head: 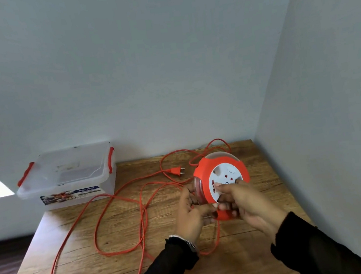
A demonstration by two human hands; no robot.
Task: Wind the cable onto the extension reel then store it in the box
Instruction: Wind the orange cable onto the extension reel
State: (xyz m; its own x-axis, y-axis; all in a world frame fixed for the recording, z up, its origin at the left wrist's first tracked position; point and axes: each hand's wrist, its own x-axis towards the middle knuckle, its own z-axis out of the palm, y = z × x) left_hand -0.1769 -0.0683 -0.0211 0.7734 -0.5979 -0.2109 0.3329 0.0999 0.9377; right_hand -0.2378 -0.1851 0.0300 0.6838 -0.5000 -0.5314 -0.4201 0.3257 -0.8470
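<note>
The extension reel (pixel 222 177), orange with a white socket face, is held tilted above the wooden table (pixel 259 172) near the right wall. The left hand (pixel 190 213) curls round its near left edge; the right hand (pixel 239 200) grips its lower part, fingers bent over the white face. The orange cable (pixel 116 213) lies in loose loops across the table, one run hanging over the near edge, its plug (pixel 176 171) just left of the reel. A clear lidded box (pixel 65 173) with red clips stands at the far left corner.
</note>
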